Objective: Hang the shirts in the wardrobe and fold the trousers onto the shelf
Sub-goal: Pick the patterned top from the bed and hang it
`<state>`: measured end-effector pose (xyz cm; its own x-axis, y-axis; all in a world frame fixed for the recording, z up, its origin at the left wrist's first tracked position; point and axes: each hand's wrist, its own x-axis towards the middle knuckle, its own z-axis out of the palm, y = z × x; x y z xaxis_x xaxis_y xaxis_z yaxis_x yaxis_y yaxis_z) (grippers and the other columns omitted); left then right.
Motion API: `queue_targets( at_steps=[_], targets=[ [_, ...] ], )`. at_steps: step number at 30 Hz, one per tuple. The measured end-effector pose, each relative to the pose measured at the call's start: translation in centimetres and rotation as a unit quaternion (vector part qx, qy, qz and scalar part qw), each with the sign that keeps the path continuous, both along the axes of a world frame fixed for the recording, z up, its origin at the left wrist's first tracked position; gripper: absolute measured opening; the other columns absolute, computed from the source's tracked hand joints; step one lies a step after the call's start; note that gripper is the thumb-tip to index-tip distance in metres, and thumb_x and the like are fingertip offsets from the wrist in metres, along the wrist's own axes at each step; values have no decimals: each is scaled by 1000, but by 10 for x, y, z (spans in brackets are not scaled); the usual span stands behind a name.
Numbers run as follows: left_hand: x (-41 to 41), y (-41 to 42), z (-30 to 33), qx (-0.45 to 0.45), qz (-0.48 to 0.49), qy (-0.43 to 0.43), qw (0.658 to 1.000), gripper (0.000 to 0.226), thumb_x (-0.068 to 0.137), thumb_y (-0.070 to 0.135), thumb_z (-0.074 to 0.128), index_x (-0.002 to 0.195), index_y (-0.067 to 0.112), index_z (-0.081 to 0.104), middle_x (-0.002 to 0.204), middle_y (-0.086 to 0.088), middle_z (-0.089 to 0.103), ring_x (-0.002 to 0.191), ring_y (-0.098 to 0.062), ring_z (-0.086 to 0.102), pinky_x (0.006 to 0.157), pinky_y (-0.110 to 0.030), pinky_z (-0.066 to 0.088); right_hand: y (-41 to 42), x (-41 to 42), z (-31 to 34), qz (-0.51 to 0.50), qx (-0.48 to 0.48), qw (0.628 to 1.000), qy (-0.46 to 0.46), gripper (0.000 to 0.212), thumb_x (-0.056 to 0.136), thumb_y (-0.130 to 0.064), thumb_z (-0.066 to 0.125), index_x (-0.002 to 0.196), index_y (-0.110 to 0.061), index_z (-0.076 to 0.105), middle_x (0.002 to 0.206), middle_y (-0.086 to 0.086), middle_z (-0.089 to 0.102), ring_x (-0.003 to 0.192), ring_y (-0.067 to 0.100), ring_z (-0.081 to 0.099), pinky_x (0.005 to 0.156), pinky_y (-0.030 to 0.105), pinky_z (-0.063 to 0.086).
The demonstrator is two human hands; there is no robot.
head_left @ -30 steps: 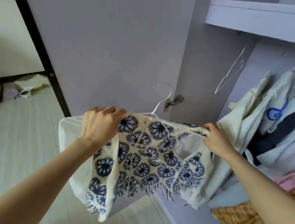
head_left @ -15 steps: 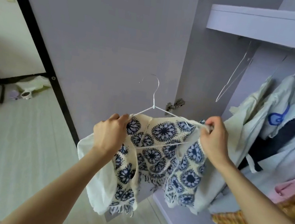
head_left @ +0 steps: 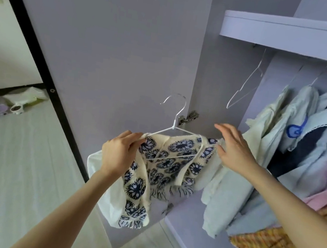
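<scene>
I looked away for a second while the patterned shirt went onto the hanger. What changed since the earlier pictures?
The right hand let go of the shirt's shoulder and opened, fingers straight beside it. The patterned shirt now sits on the white hanger, whose hook swung upright. The left hand still grips the other shoulder; the empty hanger and hung clothes stayed put.

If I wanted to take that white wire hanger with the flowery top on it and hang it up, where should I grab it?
Probably the bare neck of the hanger, just below the hook, pinched from the right side. It stands clear above the patterned top, while the left hand already holds the left shoulder and the right hand lies open at the right one.
</scene>
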<state>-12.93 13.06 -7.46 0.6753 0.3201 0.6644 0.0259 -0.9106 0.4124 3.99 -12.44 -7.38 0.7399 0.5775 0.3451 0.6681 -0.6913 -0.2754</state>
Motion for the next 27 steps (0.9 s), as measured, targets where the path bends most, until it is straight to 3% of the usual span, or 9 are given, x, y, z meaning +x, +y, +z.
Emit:
queue_targets(
  at_steps=[1, 3, 6, 12, 14, 17, 21, 23, 27],
  targets=[
    [0, 0, -1, -5, -3, 2, 1000, 12, 86, 17, 66, 93, 13, 75, 67, 0, 64, 52, -18, 56, 44, -28, 44, 3, 4, 1, 28, -50, 998, -15, 50, 91, -19, 55, 138, -15, 40, 137, 6, 42, 124, 24, 41, 100, 36, 33],
    [1, 0, 0, -33, -5, 9, 999, 15, 87, 18, 64, 97, 12, 74, 72, -1, 65, 58, -21, 58, 49, -32, 48, 5, 4, 0, 52, -97, 994, -1, 33, 96, -28, 46, 127, -18, 48, 123, 4, 54, 105, 20, 51, 80, 26, 38],
    [0, 5, -1, -60, -31, 33, 997, 19, 89, 21, 61, 102, 12, 73, 85, 1, 65, 69, -19, 59, 59, -32, 48, 5, -6, -6, 44, -46, 997, -49, 15, 98, -23, 40, 98, -13, 52, 89, 2, 61, 75, 23, 56, 53, 23, 28],
    [8, 9, 0, -111, -86, 62, 988, 24, 95, 24, 51, 105, 14, 71, 98, -3, 68, 87, -21, 65, 75, -36, 51, -28, -23, -27, 52, -36, 991, -115, 6, 88, 0, 56, 85, -1, 60, 76, 12, 63, 67, 33, 61, 60, 38, 45],
    [15, 13, 5, -129, -110, 71, 983, 24, 96, 25, 50, 108, 16, 69, 104, 0, 67, 93, -16, 63, 81, -32, 49, -39, -27, -29, 25, 0, 990, -137, 9, 85, -2, 53, 82, 1, 61, 70, 14, 62, 62, 35, 62, 57, 42, 47],
    [24, 13, -1, -149, -169, 179, 958, 32, 93, 36, 52, 119, 21, 62, 104, 9, 64, 99, -8, 61, 84, -23, 44, -54, -32, -24, -22, 39, 985, -164, 26, 89, -15, 42, 78, 1, 60, 67, 12, 62, 60, 32, 62, 59, 40, 46],
    [35, 2, -25, -93, -174, 245, 949, 31, 94, 29, 54, 120, 15, 60, 111, -1, 65, 101, -22, 63, 84, -31, 48, -68, -37, -21, -98, 65, 982, -145, 28, 91, -17, 38, 78, -1, 58, 69, 12, 63, 62, 29, 61, 62, 36, 41],
    [46, -2, -29, -62, -138, 218, 964, 22, 94, 18, 53, 112, 13, 64, 108, -5, 67, 96, -28, 63, 77, -33, 48, -76, -36, -21, -121, 41, 987, -98, 21, 94, -13, 43, 81, -5, 57, 69, 9, 63, 61, 28, 60, 59, 33, 40],
    [73, -10, -27, -39, -136, 221, 965, 21, 94, 18, 51, 109, 13, 64, 110, -5, 66, 98, -28, 59, 80, -34, 46, -89, -39, -18, -115, -51, 982, 141, 13, 95, -23, 45, 86, -22, 54, 62, 0, 53, 54, 16, 50, 54, 33, 39]
  ],
)
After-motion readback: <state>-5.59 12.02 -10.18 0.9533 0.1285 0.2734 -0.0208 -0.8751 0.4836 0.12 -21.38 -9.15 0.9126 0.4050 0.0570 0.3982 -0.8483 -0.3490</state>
